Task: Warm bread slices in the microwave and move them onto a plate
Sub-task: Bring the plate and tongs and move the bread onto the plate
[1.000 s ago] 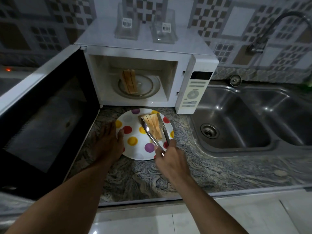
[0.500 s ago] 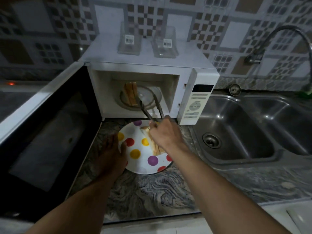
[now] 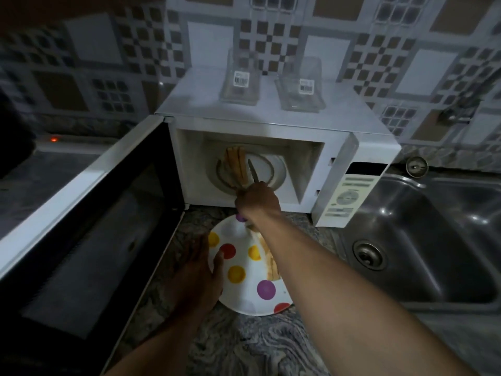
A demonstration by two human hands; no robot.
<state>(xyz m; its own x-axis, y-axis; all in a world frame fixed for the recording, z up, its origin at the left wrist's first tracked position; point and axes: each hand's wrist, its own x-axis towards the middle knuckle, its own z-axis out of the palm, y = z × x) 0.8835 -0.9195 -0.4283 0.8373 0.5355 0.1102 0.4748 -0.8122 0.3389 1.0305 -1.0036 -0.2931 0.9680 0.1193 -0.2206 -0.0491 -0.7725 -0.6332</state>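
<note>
Several bread slices remain as the tongs go back into the microwave

The remaining slices stand on edge, packed together, on the left part of the glass turntable inside the open oven. One arm of the tongs shows just right of the stack. The other is lost low at the stack's near end, so I cannot tell whether a slice is pinched yet. The right hand grips the tongs' handle end with curled fingers at the mouth of the cavity.

A second ago that hand held the tongs down over the polka-dot plate, at the toast lying there. Since then it has lifted away and travelled forward into the microwave. One delivery looks finished and the next pick is starting, so the task is partly done.

The delivered toast lies along the plate's right side, mostly under the right forearm. The left hand lies flat on the table, fingers straight and thumb against the plate's left rim, steadying it as before. The plate sits right in front of the microwave, beside the swung-open door, so each carry is short.

Two clear containers stand on the microwave's top, and a steel sink lies to the right.
</note>
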